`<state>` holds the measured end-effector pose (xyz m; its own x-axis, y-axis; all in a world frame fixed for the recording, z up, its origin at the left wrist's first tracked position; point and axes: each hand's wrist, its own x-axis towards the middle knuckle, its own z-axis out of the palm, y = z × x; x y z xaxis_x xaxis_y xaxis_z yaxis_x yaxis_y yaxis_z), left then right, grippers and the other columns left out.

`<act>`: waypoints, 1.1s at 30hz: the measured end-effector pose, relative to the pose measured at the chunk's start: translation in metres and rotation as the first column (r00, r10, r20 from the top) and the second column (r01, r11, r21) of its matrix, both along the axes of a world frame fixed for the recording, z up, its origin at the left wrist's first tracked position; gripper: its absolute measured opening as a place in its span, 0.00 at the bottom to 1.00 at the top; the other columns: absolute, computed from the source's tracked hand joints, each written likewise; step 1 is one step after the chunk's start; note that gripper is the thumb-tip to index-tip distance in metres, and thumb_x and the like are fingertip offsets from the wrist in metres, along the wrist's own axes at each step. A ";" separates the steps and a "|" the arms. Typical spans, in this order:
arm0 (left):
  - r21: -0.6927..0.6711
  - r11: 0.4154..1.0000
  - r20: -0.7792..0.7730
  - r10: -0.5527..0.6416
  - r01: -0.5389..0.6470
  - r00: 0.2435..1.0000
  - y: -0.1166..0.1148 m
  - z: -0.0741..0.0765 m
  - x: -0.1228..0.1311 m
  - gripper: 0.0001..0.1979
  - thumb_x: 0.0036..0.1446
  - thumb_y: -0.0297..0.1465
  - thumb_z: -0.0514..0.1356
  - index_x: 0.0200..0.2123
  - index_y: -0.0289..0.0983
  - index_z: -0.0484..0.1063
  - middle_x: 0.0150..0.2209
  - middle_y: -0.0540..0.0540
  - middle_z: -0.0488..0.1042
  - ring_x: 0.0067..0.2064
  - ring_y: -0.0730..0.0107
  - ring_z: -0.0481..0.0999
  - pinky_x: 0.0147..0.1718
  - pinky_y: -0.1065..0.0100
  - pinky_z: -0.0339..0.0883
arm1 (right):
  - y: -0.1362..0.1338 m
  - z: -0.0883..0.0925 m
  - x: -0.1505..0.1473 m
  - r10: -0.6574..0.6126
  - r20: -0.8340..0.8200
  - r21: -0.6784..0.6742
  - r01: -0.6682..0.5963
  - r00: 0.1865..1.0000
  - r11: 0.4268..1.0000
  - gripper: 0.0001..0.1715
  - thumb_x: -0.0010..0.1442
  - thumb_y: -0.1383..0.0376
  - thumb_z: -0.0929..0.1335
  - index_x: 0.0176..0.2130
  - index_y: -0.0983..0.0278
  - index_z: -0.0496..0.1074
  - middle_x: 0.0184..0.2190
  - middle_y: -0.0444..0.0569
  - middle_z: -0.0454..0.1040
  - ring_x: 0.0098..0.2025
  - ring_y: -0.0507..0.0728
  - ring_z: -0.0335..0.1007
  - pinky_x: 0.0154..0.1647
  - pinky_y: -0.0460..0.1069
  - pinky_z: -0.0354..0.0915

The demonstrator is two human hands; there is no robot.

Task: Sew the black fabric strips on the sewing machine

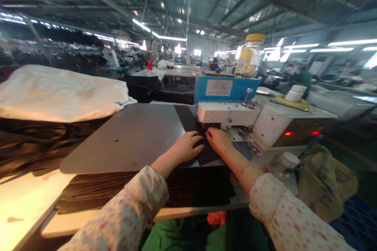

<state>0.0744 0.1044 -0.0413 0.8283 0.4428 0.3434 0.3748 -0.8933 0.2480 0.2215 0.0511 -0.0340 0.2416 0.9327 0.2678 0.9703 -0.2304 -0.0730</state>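
A strip of black fabric [188, 123] lies on the grey machine table [138, 137] and runs under the white head of the sewing machine [228, 113]. My left hand [187, 148] rests flat on the fabric with its fingers stretched out. My right hand [218, 140] presses the fabric right in front of the machine's needle area, fingers extended and close together. Both hands nearly touch each other. A stack of black fabric pieces [141, 188] hangs over the table's near edge below my forearms.
A large white bundle [59, 94] lies on dark material at the left. A white control box with red lights [291, 125], a thread cone [296, 93], a yellow-capped jar [250, 57], a small bottle [284, 164] and a cloth bag [324, 180] stand at the right.
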 end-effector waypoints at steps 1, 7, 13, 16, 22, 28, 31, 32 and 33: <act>-0.003 1.000 -0.001 -0.002 0.002 1.000 0.001 0.000 0.000 0.17 0.55 0.36 0.52 0.46 0.37 0.68 0.50 0.42 0.65 0.51 0.62 0.64 0.52 0.63 0.57 | 0.000 0.000 0.000 -0.002 0.003 -0.001 0.002 1.000 1.000 0.13 0.60 0.63 0.57 0.35 0.63 0.68 0.32 0.49 0.74 0.35 0.53 0.70 0.32 0.46 0.57; -0.003 1.000 -0.024 0.012 -0.012 1.000 0.007 0.003 0.002 0.16 0.54 0.31 0.51 0.46 0.35 0.68 0.49 0.41 0.65 0.50 0.62 0.64 0.51 0.64 0.57 | 0.000 -0.001 0.000 0.006 0.027 0.009 -0.006 1.000 1.000 0.13 0.59 0.63 0.58 0.35 0.63 0.68 0.32 0.48 0.74 0.34 0.53 0.70 0.30 0.46 0.57; 0.013 0.999 -0.053 0.051 -0.050 0.997 0.015 0.006 0.005 0.16 0.52 0.25 0.50 0.44 0.36 0.69 0.45 0.43 0.68 0.46 0.64 0.67 0.49 0.65 0.60 | -0.001 0.001 -0.001 0.010 0.024 0.005 -0.010 1.000 1.000 0.14 0.60 0.64 0.56 0.36 0.63 0.68 0.33 0.50 0.74 0.34 0.54 0.70 0.31 0.46 0.58; 0.032 0.996 -0.073 0.084 -0.082 0.994 0.022 0.005 0.006 0.17 0.52 0.25 0.49 0.44 0.38 0.69 0.45 0.44 0.68 0.45 0.64 0.67 0.47 0.65 0.61 | -0.002 0.002 -0.002 0.004 0.024 0.000 -0.004 1.000 1.000 0.14 0.60 0.64 0.56 0.35 0.63 0.68 0.33 0.51 0.74 0.34 0.54 0.70 0.31 0.46 0.58; 0.067 0.985 -0.131 0.169 -0.162 0.977 0.030 0.010 0.007 0.16 0.54 0.26 0.48 0.45 0.39 0.69 0.45 0.44 0.68 0.44 0.63 0.67 0.45 0.64 0.62 | -0.003 0.002 -0.004 0.017 0.026 0.026 -0.018 1.000 1.000 0.14 0.60 0.64 0.56 0.35 0.64 0.68 0.32 0.51 0.74 0.33 0.55 0.70 0.31 0.46 0.58; 0.119 0.966 -0.168 0.247 -0.229 0.954 0.044 0.010 0.011 0.16 0.57 0.30 0.47 0.46 0.40 0.68 0.45 0.44 0.67 0.44 0.62 0.68 0.42 0.63 0.63 | -0.001 -0.001 -0.001 0.036 0.021 0.045 -0.037 0.999 0.998 0.14 0.60 0.64 0.56 0.34 0.64 0.68 0.32 0.51 0.74 0.33 0.55 0.69 0.31 0.46 0.58; 0.123 0.953 -0.192 0.297 -0.278 0.935 0.057 0.008 0.014 0.16 0.57 0.30 0.46 0.46 0.40 0.67 0.46 0.43 0.67 0.44 0.61 0.67 0.41 0.62 0.63 | -0.003 -0.002 0.001 0.067 -0.037 0.049 -0.065 0.997 0.997 0.13 0.59 0.65 0.57 0.35 0.64 0.68 0.33 0.50 0.73 0.35 0.54 0.69 0.34 0.46 0.58; 0.123 0.949 -0.197 0.311 -0.291 0.930 0.061 0.007 0.014 0.16 0.57 0.30 0.46 0.46 0.39 0.67 0.46 0.43 0.67 0.44 0.61 0.67 0.41 0.62 0.63 | -0.005 -0.002 0.001 0.084 -0.064 0.051 -0.081 0.994 0.995 0.12 0.59 0.66 0.58 0.36 0.65 0.68 0.34 0.50 0.73 0.36 0.54 0.68 0.35 0.46 0.58; 0.123 0.945 -0.200 0.322 -0.302 0.926 0.064 0.007 0.014 0.16 0.56 0.30 0.46 0.46 0.39 0.67 0.46 0.43 0.67 0.44 0.60 0.67 0.41 0.62 0.63 | -0.008 -0.002 0.001 0.105 -0.092 0.060 -0.100 0.990 0.993 0.11 0.58 0.67 0.59 0.36 0.65 0.68 0.35 0.50 0.73 0.37 0.53 0.67 0.36 0.45 0.58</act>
